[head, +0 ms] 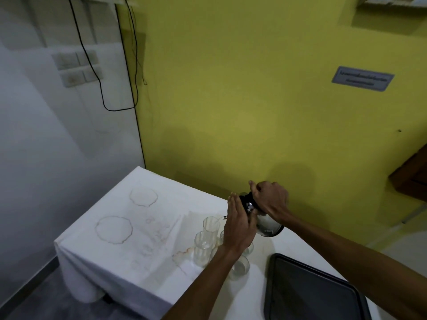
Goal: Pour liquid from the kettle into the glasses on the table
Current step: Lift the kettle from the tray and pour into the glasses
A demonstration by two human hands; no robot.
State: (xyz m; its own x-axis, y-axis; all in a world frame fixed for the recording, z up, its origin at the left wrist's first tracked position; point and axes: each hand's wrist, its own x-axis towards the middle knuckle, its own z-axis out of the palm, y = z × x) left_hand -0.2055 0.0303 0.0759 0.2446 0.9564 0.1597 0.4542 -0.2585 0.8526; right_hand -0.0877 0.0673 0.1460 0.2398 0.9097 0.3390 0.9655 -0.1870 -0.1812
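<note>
A steel kettle (268, 224) with a black lid is tilted to the left above the table. My right hand (271, 199) grips its handle from above. My left hand (239, 224) lies flat against the kettle's lid and side. A thin stream runs from the spout into the far tall glass (210, 225). A second tall clear glass (202, 248) stands in front of it. A short glass (240, 269) sits nearer to me, and other glasses are partly hidden behind my left wrist.
The table wears a white cloth (129, 229) with brown ring stains. A dark tray (309, 289) lies at the near right. A yellow wall stands right behind the table, and black cables (101, 88) hang in the left corner.
</note>
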